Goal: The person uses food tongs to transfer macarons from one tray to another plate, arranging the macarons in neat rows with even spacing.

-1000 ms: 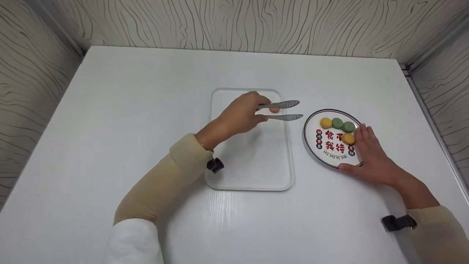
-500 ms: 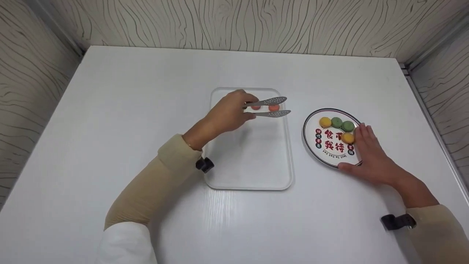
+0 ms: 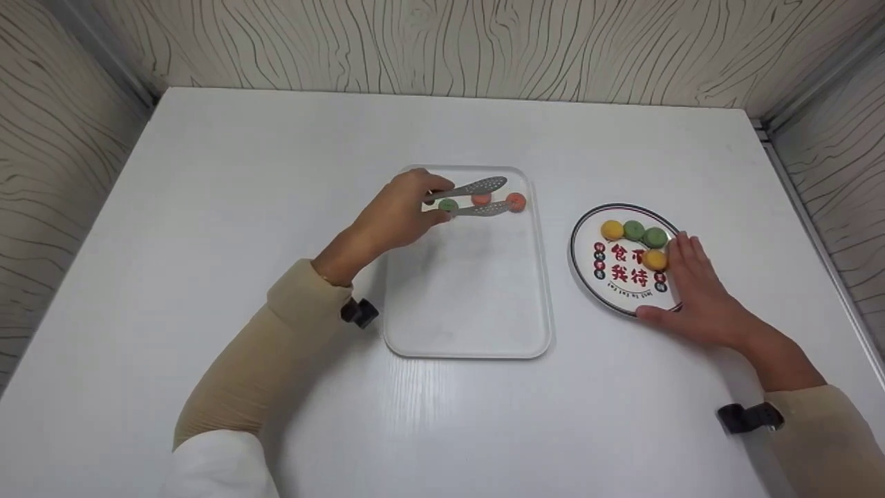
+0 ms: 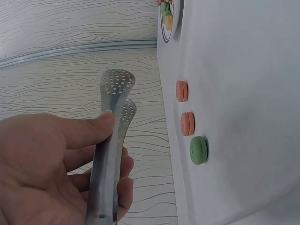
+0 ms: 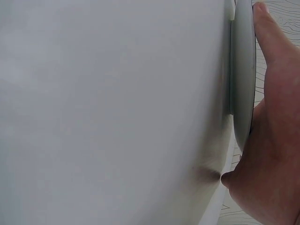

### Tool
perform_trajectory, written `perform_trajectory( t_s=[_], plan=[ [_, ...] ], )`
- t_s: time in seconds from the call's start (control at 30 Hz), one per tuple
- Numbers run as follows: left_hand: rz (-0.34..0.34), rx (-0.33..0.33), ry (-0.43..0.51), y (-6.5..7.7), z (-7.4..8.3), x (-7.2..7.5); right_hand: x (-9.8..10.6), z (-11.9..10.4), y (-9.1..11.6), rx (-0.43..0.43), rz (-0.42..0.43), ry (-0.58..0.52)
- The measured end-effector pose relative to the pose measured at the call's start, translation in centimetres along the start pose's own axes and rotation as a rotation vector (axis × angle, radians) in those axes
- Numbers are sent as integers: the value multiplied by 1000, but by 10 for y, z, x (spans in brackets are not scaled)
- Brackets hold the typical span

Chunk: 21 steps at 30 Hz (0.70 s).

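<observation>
My left hand [image 3: 394, 214] holds metal tongs [image 3: 484, 185] above the far part of a white tray [image 3: 470, 297]; their perforated tips are spread apart with nothing between them. In the left wrist view, a green macaron [image 4: 198, 150] and two pinkish-orange macarons, one nearer [image 4: 187, 123] and one farther [image 4: 181, 91], sit in a row on the tray. My right hand [image 3: 705, 297] rests at the right rim of a round plate [image 3: 579, 273], its fingers extended. Two yellow macarons [image 3: 612, 230] and two green ones [image 3: 655, 238] lie on that plate, beside printed red characters.
The white table [image 3: 290, 159] extends around the tray and plate. A wall with a wavy wood-line pattern [image 3: 442, 48] stands along its far edge, with similar panels at both sides. A strip of table separates tray and plate.
My left hand and the tongs have moved left over the tray, uncovering the two pinkish-orange macarons and the green one. My right hand stays at the plate.
</observation>
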<state>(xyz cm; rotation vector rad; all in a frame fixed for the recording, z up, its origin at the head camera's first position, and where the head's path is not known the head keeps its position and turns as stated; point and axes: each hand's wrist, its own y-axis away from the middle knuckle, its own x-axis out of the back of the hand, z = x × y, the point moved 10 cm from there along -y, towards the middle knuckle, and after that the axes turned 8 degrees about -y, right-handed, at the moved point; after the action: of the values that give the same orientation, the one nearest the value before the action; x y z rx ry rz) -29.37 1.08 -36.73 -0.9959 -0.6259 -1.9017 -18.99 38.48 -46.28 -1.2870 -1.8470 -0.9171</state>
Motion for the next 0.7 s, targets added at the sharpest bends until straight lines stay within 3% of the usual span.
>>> perform_trajectory(
  t_s=[0.47,0.7],
  plan=[
    [12,77,2,13,-30,13,-1,2,0,-8,-2,0],
    [27,85,10,22,-46,19,-1,2,-1,-15,-2,4]
  ],
)
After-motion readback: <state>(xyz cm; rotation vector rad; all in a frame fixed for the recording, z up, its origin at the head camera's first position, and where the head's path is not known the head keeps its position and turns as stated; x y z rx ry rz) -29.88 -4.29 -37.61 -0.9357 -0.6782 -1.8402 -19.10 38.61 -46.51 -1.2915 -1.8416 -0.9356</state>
